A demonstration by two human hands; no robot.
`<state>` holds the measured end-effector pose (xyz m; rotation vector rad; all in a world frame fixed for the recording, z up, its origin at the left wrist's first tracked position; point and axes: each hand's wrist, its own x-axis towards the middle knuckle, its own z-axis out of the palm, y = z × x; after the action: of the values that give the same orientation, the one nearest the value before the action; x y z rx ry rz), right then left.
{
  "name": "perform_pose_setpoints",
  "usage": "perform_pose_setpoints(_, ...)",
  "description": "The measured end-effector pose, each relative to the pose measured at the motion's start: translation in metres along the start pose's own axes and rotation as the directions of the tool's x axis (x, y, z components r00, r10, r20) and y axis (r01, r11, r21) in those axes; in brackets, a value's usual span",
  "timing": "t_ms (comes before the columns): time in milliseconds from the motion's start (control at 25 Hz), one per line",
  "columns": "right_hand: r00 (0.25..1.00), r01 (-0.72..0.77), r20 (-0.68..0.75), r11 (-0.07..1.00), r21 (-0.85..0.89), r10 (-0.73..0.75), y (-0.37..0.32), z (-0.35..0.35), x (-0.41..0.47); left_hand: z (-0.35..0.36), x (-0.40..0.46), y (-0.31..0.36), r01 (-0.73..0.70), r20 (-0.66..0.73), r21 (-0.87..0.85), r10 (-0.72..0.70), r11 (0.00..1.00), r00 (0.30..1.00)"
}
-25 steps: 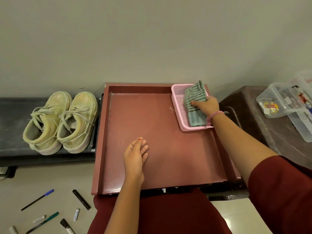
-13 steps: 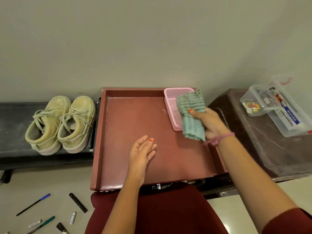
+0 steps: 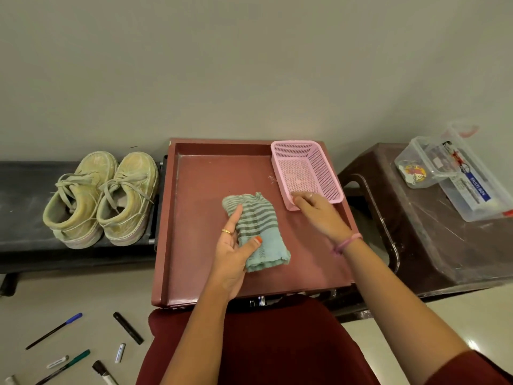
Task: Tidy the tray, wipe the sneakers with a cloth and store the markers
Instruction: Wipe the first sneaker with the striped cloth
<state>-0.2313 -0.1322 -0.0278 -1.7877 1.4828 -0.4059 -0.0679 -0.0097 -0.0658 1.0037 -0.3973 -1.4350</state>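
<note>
Near edge: my lap in dark red fabric (image 3: pixel 277 343). On the pale glossy floor (image 3: pixel 83 301) to my left, the markers (image 3: pixel 128 328) and pens lie scattered: a black cylinder, a blue-capped thin pen (image 3: pixel 54 331), a green one (image 3: pixel 65 366), a few short white stubs.

Tray (image 3: pixel 194 273): square, matte red-brown, raised rim, scuffed bottom with a few pale flecks near the basket. It sits on my knees, flat.

My left hand (image 3: pixel 231 254) holds the cloth (image 3: pixel 256 232): thumb curled over its near end, fingers along its left side. Cloth is knit, folded into a soft oblong, teal with grey stripes on the far half. It lies mid-tray.

My right hand (image 3: pixel 319 212) is at the near left corner of the basket (image 3: pixel 305 170), fingertips curled on the rim. Can't tell how firm the grip is. Basket: pink plastic mesh, rectangular, in the tray's far right corner.

Left of the tray, the sneakers (image 3: pixel 102 198) stand side by side on a dark bench (image 3: pixel 22 204); worn, dusty yellow-beige, grey laces, toes to the wall.

Right: dark brown plastic stool (image 3: pixel 444 245), scratched top, with clear plastic boxes (image 3: pixel 449 173) on it.
</note>
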Motion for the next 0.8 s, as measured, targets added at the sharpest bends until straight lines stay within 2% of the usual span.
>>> perform_pose_setpoints(80,0.996,0.072,-0.014,0.896,-0.438,-0.087,0.026,-0.012,0.019,-0.006,0.001,0.004,-0.009,-0.015,-0.023,0.009,1.0,1.0)
perform_pose_setpoints(120,0.997,0.074,0.023,0.813,-0.577,-0.075,0.038,-0.015,0.027,-0.01,0.002,0.006,-0.01,-0.02,-0.03,0.009,1.0,1.0)
perform_pose_setpoints(200,0.998,0.064,0.06,0.687,-0.724,-0.029,0.057,-0.012,0.037,-0.014,0.004,0.008,-0.01,-0.031,-0.035,0.009,0.999,0.999)
perform_pose_setpoints(480,0.993,-0.044,-0.103,0.616,-0.787,-0.061,0.058,0.011,0.035,-0.021,0.006,0.009,-0.018,-0.046,-0.031,0.016,0.999,0.999)
perform_pose_setpoints(800,0.996,0.027,-0.027,0.558,-0.829,-0.088,0.064,0.0,0.047,-0.023,0.006,0.01,-0.02,-0.048,-0.037,0.018,0.999,0.999)
